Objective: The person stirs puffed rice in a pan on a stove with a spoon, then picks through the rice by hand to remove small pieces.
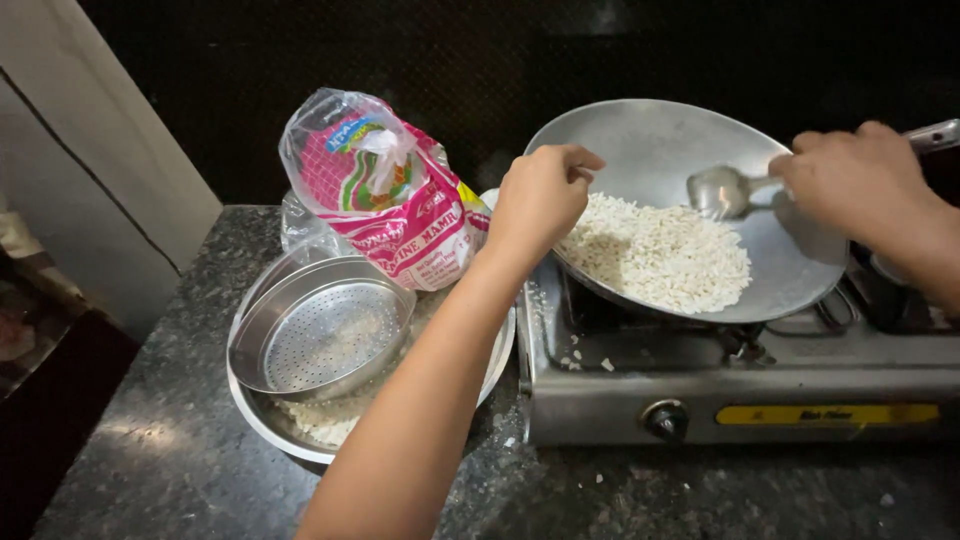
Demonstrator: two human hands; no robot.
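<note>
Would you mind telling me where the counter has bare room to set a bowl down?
Bare counter runs along the front of the stove, and a patch lies left of the large steel bowl. It is crowded where that bowl, the sieve and the plastic bag press against the stove's left side, under the left hand.

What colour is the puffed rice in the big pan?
White, seen in the head view: the puffed rice lies in the grey pan.

spoon handle (770,183) hidden in right hand (858,180), bowl (262,415) partly covered by sieve (320,328)
</note>
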